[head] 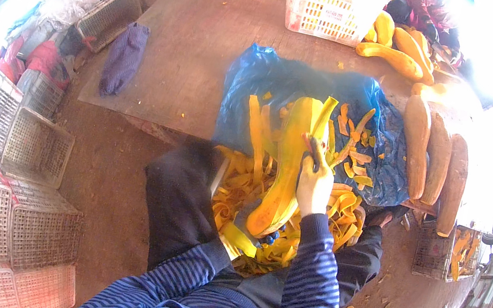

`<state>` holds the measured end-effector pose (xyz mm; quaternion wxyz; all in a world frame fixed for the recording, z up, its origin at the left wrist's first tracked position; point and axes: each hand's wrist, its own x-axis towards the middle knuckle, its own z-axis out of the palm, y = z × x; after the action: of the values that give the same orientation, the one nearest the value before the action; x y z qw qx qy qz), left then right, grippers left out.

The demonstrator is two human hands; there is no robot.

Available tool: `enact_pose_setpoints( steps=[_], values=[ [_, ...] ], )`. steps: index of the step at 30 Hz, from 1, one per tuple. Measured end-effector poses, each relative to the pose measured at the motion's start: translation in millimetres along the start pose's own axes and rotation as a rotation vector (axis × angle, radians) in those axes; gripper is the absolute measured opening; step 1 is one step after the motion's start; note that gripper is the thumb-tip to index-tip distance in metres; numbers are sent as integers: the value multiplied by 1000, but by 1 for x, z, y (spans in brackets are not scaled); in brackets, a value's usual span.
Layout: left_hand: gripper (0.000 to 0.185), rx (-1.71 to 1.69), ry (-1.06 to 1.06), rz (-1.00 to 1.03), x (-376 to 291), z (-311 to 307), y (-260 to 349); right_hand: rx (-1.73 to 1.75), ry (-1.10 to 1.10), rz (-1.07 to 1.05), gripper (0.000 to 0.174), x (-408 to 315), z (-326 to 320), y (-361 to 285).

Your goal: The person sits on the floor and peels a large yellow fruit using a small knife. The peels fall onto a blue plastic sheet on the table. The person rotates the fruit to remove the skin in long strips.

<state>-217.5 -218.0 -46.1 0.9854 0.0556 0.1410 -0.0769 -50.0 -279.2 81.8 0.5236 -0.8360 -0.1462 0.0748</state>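
A long, partly peeled yellow squash slants away from me over the table edge. My left hand, in a grey and blue glove, cups its near end from below; part of that hand is hidden. A strip of peel lies across my left wrist. Along the squash's right side, my right hand is closed around a small peeler, mostly covered by the fingers. Just beyond the fingers a strip of peel stands up. Beneath the squash, a container between my knees holds heaped peelings.
A blue plastic sheet with peel scraps covers part of the wooden table. Whole squashes lie at right; more sit beside a white crate. A purple sleeve lies at left. Stacked crates line the left floor. Another person is at far right.
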Motion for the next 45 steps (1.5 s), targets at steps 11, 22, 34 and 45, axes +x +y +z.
enact_pose_setpoints(
  steps=[11, 22, 34, 45],
  values=[
    [53, -138, -123, 10, 23, -13, -12, 87, -66, 93, 45, -173, -28, 12],
    [61, 33, 52, 83, 19, -8, -22, 254, -4, 112, 44, -116, -36, 0],
    [65, -288, 128, -245, 11, -11, -14, -206, 220, -48, 41, 75, -10, 2],
    [63, -272, 102, -260, 19, -36, -18, -255, 201, -88, 41, 71, 6, 2]
  ],
)
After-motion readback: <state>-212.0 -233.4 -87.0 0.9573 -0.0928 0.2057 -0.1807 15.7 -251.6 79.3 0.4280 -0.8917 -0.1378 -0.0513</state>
